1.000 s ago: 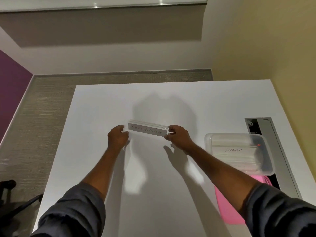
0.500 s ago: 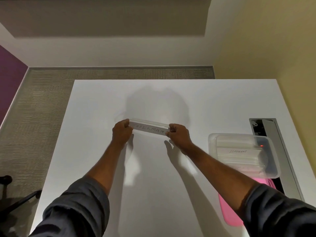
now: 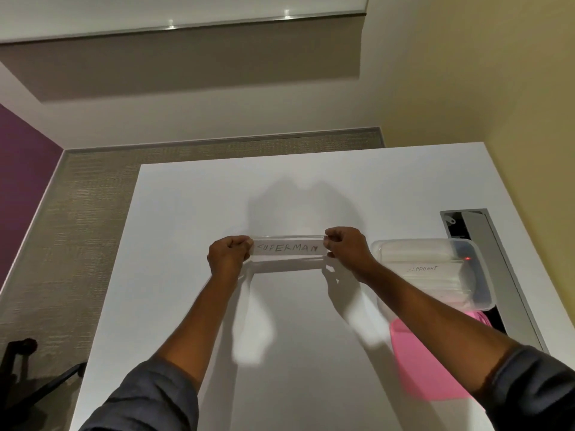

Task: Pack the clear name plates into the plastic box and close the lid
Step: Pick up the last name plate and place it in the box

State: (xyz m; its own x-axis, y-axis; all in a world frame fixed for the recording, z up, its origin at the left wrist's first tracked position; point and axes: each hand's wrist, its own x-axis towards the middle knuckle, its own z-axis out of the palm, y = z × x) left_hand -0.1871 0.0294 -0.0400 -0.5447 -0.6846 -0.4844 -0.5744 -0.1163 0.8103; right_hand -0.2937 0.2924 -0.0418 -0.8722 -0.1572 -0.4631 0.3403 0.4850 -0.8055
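Item: clear name plate (image 3: 287, 247), lettered "SUPERMAN", held level and lengthwise above the middle of the white table (image 3: 186, 228); its shadow on the surface below suggests it is lifted clear, not resting. Left hand (image 3: 228, 255): fingers curled closed, pinching the plate's left end. Right hand (image 3: 345, 247): fingers likewise closed on the right end. Receptacle: plastic box (image 3: 479, 275), translucent, open-topped, standing near the table's right edge, just beside a metal cable slot (image 3: 485, 244) set into the surface; the right hand is near the box but apart from it. Contents: further clear plates stacked flat inside, the top one reading "ELEPHANT" (image 3: 422, 269). Lid (image 3: 435, 362): pink, lying on the table toward the near right corner, partly under the right forearm; not fitted. Step in hand, by judgement: carrying one plate toward the box. Next move calls for shifting the plate rightward, lining its length up with the box's long side, and lowering it flat onto the stack; the lid remains to be fitted afterwards.
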